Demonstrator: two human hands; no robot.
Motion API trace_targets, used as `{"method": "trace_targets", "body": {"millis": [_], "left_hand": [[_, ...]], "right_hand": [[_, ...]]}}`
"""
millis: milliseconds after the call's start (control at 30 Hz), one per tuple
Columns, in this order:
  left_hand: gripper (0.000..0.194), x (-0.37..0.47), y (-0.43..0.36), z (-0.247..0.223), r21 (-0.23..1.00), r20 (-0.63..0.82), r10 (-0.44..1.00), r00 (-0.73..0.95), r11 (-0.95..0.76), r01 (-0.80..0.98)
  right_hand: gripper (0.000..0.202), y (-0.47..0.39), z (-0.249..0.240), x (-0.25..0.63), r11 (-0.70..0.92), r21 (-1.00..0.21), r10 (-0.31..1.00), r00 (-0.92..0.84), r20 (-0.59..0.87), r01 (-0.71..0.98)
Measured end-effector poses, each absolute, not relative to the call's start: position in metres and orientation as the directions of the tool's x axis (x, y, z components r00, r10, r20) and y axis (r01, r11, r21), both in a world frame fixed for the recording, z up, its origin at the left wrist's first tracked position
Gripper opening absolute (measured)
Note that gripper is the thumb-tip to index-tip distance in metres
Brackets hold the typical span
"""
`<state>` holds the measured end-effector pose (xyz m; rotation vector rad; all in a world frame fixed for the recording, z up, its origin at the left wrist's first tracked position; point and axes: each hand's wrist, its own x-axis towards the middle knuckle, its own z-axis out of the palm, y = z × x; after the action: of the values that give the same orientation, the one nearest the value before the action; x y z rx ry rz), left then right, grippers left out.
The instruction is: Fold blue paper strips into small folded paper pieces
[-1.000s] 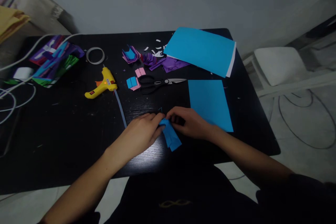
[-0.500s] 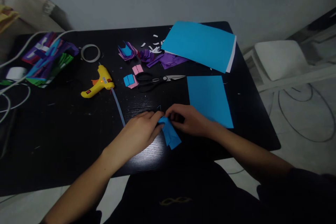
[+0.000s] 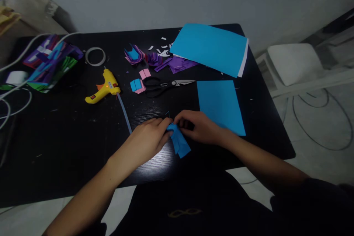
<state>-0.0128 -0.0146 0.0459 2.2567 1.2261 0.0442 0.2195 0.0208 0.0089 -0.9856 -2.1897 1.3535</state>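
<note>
A small folded piece of blue paper (image 3: 179, 143) is pinched between my two hands near the front of the black table. My left hand (image 3: 151, 136) is closed on its upper left edge, the thumb underneath. From the other side my right hand (image 3: 195, 127) grips the top of the same paper with bent fingers. The lower end of the paper hangs toward me in two overlapping flaps. Just beyond my fingertips lies a thin blue paper sliver (image 3: 167, 113). A flat blue sheet (image 3: 221, 107) rests to the right, partly behind my right hand.
Black-handled scissors (image 3: 171, 83) lie beyond my hands, beside pink and blue folded blocks (image 3: 137, 85). At left are a yellow glue gun (image 3: 106, 87) with its glue stick, a tape roll (image 3: 95, 56) and colored paper bundles (image 3: 52, 61). Blue sheets (image 3: 210, 46) cover the back right.
</note>
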Motion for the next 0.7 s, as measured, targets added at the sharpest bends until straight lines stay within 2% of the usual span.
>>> {"method": "trace_targets", "body": {"millis": [700], "left_hand": [[0.017,-0.0122,-0.0150,0.0476,0.482,-0.246,0.780,0.575,-0.417,0.771]], "right_hand": [[0.024,0.0211,0.0078,0.2197,0.302,-0.877,0.733,-0.679,-0.037,0.374]]}}
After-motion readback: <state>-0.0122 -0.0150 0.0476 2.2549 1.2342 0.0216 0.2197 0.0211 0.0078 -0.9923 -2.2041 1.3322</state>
